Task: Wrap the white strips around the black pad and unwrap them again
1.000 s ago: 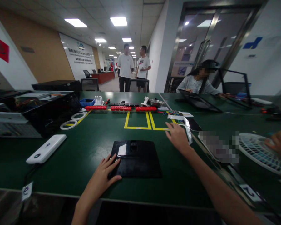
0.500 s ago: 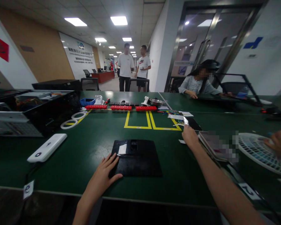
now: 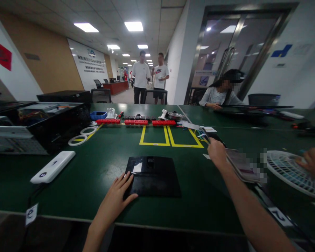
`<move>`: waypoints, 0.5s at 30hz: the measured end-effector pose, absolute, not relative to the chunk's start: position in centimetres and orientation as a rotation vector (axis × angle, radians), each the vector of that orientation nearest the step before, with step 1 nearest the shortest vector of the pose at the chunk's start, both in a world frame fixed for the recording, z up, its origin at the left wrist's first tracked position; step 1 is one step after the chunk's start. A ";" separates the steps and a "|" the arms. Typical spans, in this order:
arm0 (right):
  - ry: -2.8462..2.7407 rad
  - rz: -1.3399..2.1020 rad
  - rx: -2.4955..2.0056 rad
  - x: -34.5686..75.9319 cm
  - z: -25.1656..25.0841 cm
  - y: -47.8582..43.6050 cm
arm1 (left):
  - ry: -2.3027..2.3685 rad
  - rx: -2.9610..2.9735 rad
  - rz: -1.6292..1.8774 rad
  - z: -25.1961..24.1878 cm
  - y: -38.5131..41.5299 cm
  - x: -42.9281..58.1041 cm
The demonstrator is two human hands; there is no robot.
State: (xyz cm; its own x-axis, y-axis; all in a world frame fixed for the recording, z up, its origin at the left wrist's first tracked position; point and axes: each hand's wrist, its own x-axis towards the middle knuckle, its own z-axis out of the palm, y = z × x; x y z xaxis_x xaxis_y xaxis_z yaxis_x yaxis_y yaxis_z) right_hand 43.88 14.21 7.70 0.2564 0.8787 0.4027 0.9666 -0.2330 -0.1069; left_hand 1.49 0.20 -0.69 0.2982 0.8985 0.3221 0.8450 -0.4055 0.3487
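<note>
A flat black plastic panel (image 3: 157, 183) with a small square slot and a bright white patch lies on the green table in front of me. My left hand (image 3: 118, 192) rests with its fingers spread, the fingertips on the panel's left edge. Farther right, my right hand (image 3: 217, 152) is closed around a thin, flat, narrow thing (image 3: 205, 135) that points up and left; its kind is unclear. Just beyond that hand lie loose coloured wires (image 3: 199, 135) and white paper strips (image 3: 190, 125). A phone-like flat slab (image 3: 240, 164), partly blurred out, lies beside my right wrist.
An open computer case (image 3: 60, 129) stands at left, near white rings (image 3: 77, 140) and a white power strip (image 3: 54, 166). Red bars (image 3: 135, 122) line the back, behind yellow tape outlines (image 3: 154, 144). At right, another person's hand (image 3: 313, 161) is on a white fan grille (image 3: 291, 169).
My right hand has shifted slightly right, and its thin thing now looks darker. A paper strip moved left and away. The person across has lowered a black frame flat. My left hand stays put.
</note>
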 end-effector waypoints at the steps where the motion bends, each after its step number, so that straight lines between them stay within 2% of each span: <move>1: -1.696 -0.369 -2.144 43.6 8.2 13.9 | 1.641 2.407 0.762 -0.6 0.1 1.4; 4: -1.773 -0.228 -1.831 42.2 9.4 13.0 | 1.655 2.251 0.937 -0.1 -0.2 1.2; 10: -2.166 0.313 -1.280 36.6 9.1 10.1 | 1.748 1.905 1.261 0.6 -0.7 0.5; 15: -2.548 0.449 -0.876 31.6 6.7 7.7 | 1.771 1.720 1.418 0.7 -1.2 -0.1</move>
State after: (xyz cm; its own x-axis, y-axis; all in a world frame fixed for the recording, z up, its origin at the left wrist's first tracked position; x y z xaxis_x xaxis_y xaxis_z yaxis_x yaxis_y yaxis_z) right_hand 31.58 7.72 6.71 -0.7198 0.6392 0.2708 0.5081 0.7509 -0.4219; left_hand -0.12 -1.16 0.66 -0.2427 0.8799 0.4086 0.5911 -0.1999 0.7815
